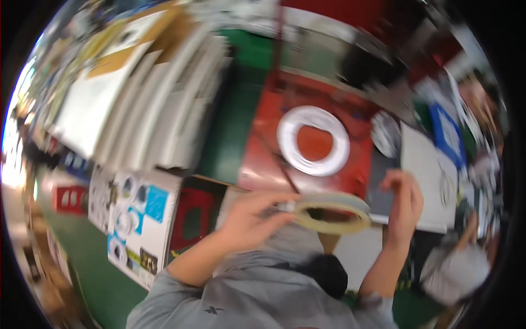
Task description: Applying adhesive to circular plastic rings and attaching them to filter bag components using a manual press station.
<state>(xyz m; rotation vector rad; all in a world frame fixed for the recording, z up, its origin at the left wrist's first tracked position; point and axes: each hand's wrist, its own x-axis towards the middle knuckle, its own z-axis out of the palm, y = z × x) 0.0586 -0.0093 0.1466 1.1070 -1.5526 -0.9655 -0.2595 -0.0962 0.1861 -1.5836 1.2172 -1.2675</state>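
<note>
Gripping a round, yellowish tape roll (335,200) is the left hand (253,220); hold unclear for the right hand (404,205).

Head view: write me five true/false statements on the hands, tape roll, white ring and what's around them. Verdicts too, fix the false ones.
1. The left hand grips the tape roll. True.
2. The white ring lies on a green surface. False: the surface under it is red.
3. The right hand is wrapped around the tape roll. False: it is off to the right of the roll, apart from it.
4. The white ring is farther from the person than the tape roll. True.
5. A printed carton stands to the right of the right hand. False: it stands left of the left hand.
</note>
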